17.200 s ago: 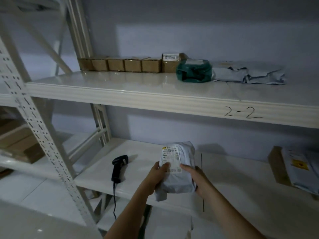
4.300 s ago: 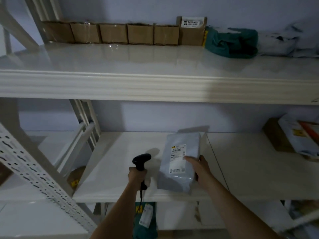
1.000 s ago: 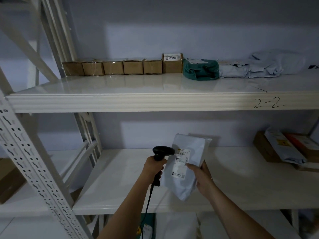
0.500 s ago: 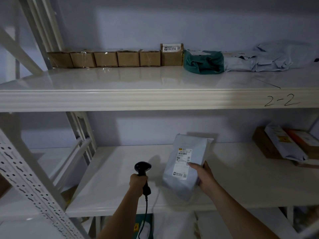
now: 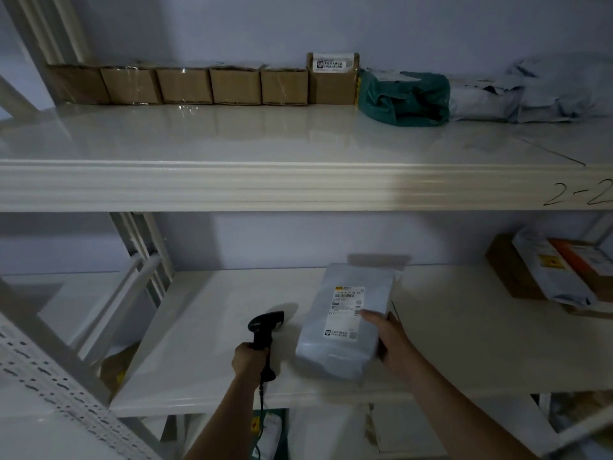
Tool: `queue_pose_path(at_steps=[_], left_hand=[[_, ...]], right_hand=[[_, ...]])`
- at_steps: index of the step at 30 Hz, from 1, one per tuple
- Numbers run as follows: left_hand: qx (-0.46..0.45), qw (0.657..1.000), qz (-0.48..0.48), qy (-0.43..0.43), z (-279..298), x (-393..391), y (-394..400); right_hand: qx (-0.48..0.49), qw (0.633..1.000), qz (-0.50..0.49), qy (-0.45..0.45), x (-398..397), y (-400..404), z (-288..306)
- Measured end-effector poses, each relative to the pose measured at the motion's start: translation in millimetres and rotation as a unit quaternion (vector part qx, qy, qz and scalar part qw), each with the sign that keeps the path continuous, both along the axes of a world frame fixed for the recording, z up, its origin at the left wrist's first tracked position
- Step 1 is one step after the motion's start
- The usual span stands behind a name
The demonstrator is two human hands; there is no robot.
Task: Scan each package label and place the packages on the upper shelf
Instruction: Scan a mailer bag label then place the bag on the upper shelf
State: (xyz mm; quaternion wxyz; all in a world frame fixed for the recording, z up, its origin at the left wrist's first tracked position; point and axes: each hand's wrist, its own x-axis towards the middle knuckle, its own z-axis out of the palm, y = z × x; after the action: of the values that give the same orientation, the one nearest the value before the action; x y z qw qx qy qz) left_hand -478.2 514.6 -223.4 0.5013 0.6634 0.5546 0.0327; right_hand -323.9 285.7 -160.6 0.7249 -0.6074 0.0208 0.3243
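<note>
A grey mailer package (image 5: pixel 345 327) with a white label facing me is held over the lower shelf (image 5: pixel 205 343). My right hand (image 5: pixel 386 338) grips its right edge, thumb on the label. My left hand (image 5: pixel 250 358) grips the handle of a black barcode scanner (image 5: pixel 264 330), which stands upright just left of the package, its cable hanging down. Above, the upper shelf (image 5: pixel 265 184) carries a row of brown boxes (image 5: pixel 205 84), a green bag (image 5: pixel 404 97) and grey mailers (image 5: pixel 517 97) along the back wall.
More packages (image 5: pixel 550 277) and a brown box lie at the right end of the lower shelf. A perforated white upright (image 5: pixel 49 376) runs diagonally at the lower left. The upper shelf edge bears the mark "2-2" at the right.
Over the last second the scanner dropped away from the label and moved left. The package came down closer to the lower shelf, still in my right hand.
</note>
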Motion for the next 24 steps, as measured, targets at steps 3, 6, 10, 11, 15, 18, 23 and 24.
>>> queue_pose_path(at_steps=[3,6,10,11,15,18,23,24], left_hand=[[0.039,0.998,0.000,0.046,9,0,-2],[0.055,0.993,0.019,0.100,25,6,-12],[0.070,0.996,-0.028,-0.037,66,27,-40],[-0.012,0.993,-0.027,-0.117,80,34,-52],[-0.287,0.914,-0.086,-0.274,123,48,-93],[-0.153,0.950,-0.119,-0.243,137,55,-114],[-0.126,0.954,-0.083,-0.261,151,60,-142],[-0.122,0.954,-0.080,-0.261,154,59,-148]], right_hand=[[-0.001,1.000,0.000,0.000,4,-2,5],[0.014,1.000,0.006,-0.005,7,-8,11],[0.042,0.998,0.032,-0.020,8,-21,29],[0.049,0.998,0.041,-0.025,8,-25,34],[0.059,0.995,0.074,-0.042,15,-42,53],[0.027,0.994,0.073,-0.077,22,-55,68],[-0.058,0.990,0.060,-0.113,28,-80,91],[-0.059,0.990,0.057,-0.115,27,-85,96]])
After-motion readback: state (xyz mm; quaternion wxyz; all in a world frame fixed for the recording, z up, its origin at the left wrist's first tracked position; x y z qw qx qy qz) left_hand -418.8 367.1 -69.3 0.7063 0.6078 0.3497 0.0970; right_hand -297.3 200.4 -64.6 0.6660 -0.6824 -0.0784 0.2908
